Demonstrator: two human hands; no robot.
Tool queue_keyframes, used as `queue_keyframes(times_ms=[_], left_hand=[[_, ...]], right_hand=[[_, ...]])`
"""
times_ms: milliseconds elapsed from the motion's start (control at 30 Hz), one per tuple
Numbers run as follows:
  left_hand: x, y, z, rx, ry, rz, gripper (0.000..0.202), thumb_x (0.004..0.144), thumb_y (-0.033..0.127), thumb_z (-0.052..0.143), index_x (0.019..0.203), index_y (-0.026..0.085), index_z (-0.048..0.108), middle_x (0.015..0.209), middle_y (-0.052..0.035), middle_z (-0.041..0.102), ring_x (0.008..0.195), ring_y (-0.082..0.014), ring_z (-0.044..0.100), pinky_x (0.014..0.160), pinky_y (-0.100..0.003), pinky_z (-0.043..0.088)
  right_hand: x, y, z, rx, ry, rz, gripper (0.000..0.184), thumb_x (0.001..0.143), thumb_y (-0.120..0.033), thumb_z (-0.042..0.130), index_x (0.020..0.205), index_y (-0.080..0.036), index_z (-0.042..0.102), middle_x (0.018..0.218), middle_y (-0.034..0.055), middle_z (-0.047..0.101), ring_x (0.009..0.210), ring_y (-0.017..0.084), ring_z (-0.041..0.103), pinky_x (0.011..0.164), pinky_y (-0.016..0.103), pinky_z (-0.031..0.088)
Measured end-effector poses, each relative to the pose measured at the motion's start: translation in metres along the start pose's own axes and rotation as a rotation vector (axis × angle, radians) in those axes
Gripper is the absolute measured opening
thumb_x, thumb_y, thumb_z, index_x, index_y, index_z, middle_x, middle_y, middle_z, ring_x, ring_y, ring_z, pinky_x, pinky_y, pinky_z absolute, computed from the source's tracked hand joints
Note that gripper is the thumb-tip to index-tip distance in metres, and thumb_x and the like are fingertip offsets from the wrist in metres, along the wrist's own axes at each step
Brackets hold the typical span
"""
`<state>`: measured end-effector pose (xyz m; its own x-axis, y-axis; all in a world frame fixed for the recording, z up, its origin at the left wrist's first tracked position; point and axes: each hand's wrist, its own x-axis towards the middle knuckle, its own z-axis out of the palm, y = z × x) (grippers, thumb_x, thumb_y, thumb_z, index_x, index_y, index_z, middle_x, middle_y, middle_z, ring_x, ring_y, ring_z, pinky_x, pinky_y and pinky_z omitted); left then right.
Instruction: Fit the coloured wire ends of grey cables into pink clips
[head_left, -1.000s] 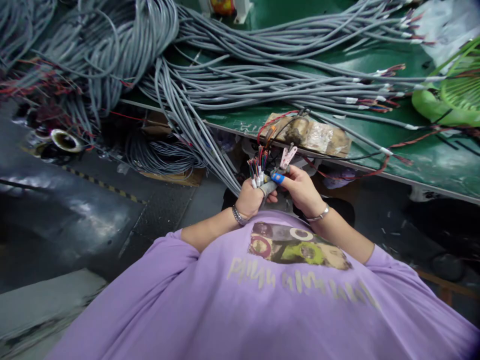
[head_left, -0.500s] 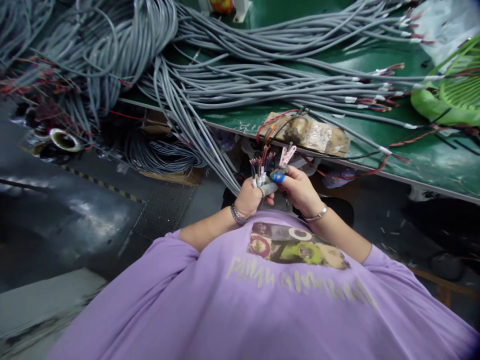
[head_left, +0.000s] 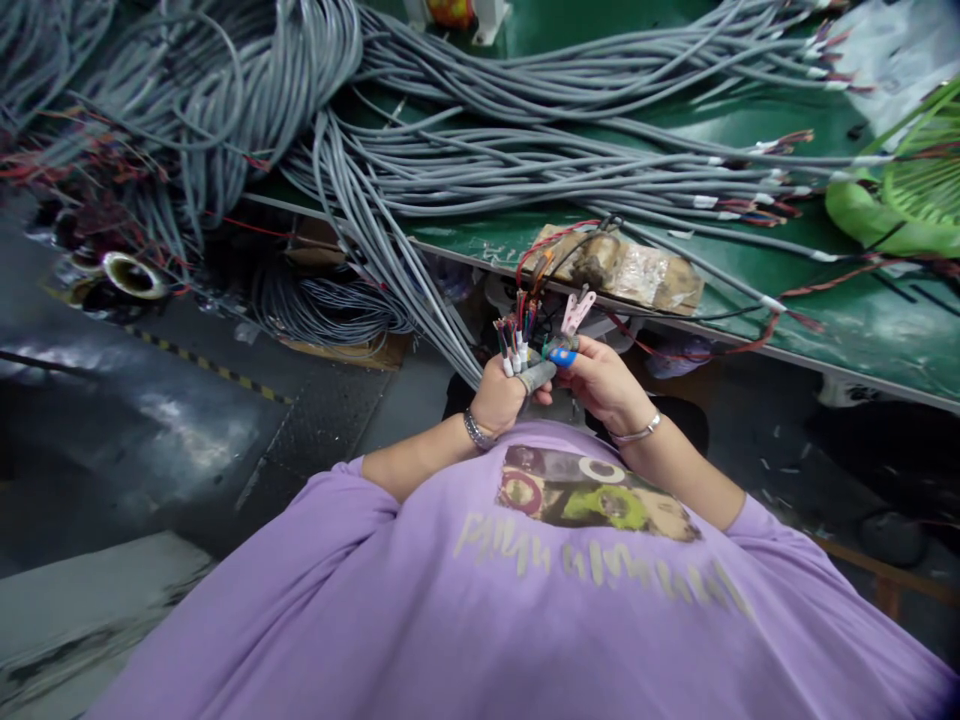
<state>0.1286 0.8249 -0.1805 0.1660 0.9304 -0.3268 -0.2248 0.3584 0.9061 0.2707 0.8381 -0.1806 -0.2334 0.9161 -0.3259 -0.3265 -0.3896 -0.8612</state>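
Observation:
My left hand (head_left: pixel 499 402) is closed around a bunch of grey cables (head_left: pixel 442 325) that come down from the bench. White-wrapped cable ends (head_left: pixel 513 362) stand up out of this fist, with thin coloured wires (head_left: pixel 517 325) fanning from their tops. A grey cover sits on the left thumb. My right hand (head_left: pixel 606 385), with blue tape on its thumb, pinches close beside the wires. What lies between its fingertips is too small to make out. Just above them is a pink clip (head_left: pixel 577 312); whether the hand touches it I cannot tell.
Long bundles of grey cable (head_left: pixel 540 180) lie across the green bench (head_left: pixel 885 330). A taped brown block (head_left: pixel 637 270) sits at the bench's near edge. To the right stands a green basket (head_left: pixel 922 190). A cable coil (head_left: pixel 322 310) rests below the bench, left of my hands.
Both hands keep almost the same place and grip. The coloured wire ends lean slightly further left, and the right thumb has shifted a little to the right.

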Motion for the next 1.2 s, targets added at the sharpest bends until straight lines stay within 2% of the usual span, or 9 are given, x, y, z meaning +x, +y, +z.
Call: queue_keyframes(times_ms=[133, 333, 633, 767, 867, 1000, 1067, 1200], left_hand=[[-0.002, 0.003, -0.001, 0.073, -0.066, -0.036, 0.044, 0.062, 0.050, 0.082, 0.067, 0.014, 0.056, 0.054, 0.0024, 0.059, 0.041, -0.0083, 0.053, 0.041, -0.021, 0.046], [-0.002, 0.001, -0.001, 0.012, -0.016, -0.008, 0.045, 0.063, 0.053, 0.080, 0.068, 0.015, 0.056, 0.059, 0.0008, 0.063, 0.045, -0.0084, 0.057, 0.046, -0.021, 0.049], [-0.001, 0.003, 0.000, -0.011, 0.032, 0.012, 0.044, 0.066, 0.052, 0.079, 0.065, 0.014, 0.056, 0.055, 0.0009, 0.061, 0.043, -0.0078, 0.055, 0.042, -0.018, 0.043], [0.000, 0.005, 0.000, -0.016, 0.026, -0.008, 0.044, 0.063, 0.050, 0.081, 0.063, 0.015, 0.054, 0.052, 0.0026, 0.057, 0.041, -0.0073, 0.052, 0.042, -0.019, 0.044], [0.000, 0.007, 0.000, -0.004, 0.012, -0.006, 0.044, 0.062, 0.050, 0.080, 0.062, 0.015, 0.054, 0.052, 0.0028, 0.057, 0.041, -0.0071, 0.051, 0.041, -0.020, 0.044], [-0.002, 0.009, 0.000, 0.030, -0.048, -0.034, 0.041, 0.062, 0.047, 0.080, 0.060, 0.014, 0.055, 0.050, 0.0027, 0.056, 0.039, -0.0072, 0.049, 0.039, -0.020, 0.043], [-0.003, 0.009, 0.000, 0.053, -0.080, -0.052, 0.039, 0.062, 0.044, 0.080, 0.059, 0.014, 0.055, 0.049, 0.0028, 0.055, 0.039, -0.0071, 0.049, 0.038, -0.020, 0.043], [-0.004, 0.010, -0.001, 0.102, -0.137, -0.072, 0.034, 0.063, 0.040, 0.077, 0.058, 0.014, 0.055, 0.049, 0.0023, 0.056, 0.039, -0.0070, 0.049, 0.038, -0.019, 0.042]], right_hand=[[0.000, -0.001, -0.001, -0.046, 0.003, -0.053, 0.035, 0.063, -0.042, 0.086, 0.074, -0.018, 0.063, 0.060, -0.0024, 0.058, 0.053, 0.009, 0.048, 0.049, 0.025, 0.034], [0.002, 0.001, 0.000, -0.048, 0.078, -0.107, 0.038, 0.057, -0.041, 0.090, 0.068, -0.017, 0.062, 0.058, -0.0040, 0.052, 0.051, 0.006, 0.038, 0.047, 0.024, 0.030], [-0.001, 0.008, -0.001, -0.046, 0.129, -0.155, 0.036, 0.059, -0.041, 0.088, 0.071, -0.018, 0.063, 0.061, -0.0042, 0.054, 0.052, 0.007, 0.041, 0.048, 0.023, 0.034], [-0.002, 0.007, -0.005, -0.039, 0.096, -0.127, 0.034, 0.058, -0.038, 0.089, 0.069, -0.019, 0.064, 0.061, -0.0044, 0.054, 0.051, 0.006, 0.041, 0.046, 0.021, 0.034], [-0.003, 0.003, -0.011, 0.010, 0.053, -0.061, 0.034, 0.058, -0.039, 0.088, 0.071, -0.019, 0.065, 0.062, -0.0041, 0.056, 0.052, 0.006, 0.046, 0.048, 0.020, 0.040], [-0.001, -0.008, -0.017, 0.060, -0.006, 0.043, 0.038, 0.059, -0.043, 0.086, 0.082, -0.019, 0.068, 0.079, 0.0001, 0.067, 0.067, 0.010, 0.058, 0.057, 0.021, 0.051], [0.001, -0.013, -0.017, 0.057, -0.022, 0.044, 0.038, 0.059, -0.038, 0.086, 0.086, -0.019, 0.067, 0.084, 0.0009, 0.069, 0.069, 0.010, 0.060, 0.058, 0.021, 0.051], [0.007, -0.018, -0.013, 0.016, -0.019, 0.002, 0.041, 0.055, -0.025, 0.085, 0.089, -0.019, 0.064, 0.078, -0.0013, 0.067, 0.065, 0.010, 0.059, 0.055, 0.020, 0.047]])
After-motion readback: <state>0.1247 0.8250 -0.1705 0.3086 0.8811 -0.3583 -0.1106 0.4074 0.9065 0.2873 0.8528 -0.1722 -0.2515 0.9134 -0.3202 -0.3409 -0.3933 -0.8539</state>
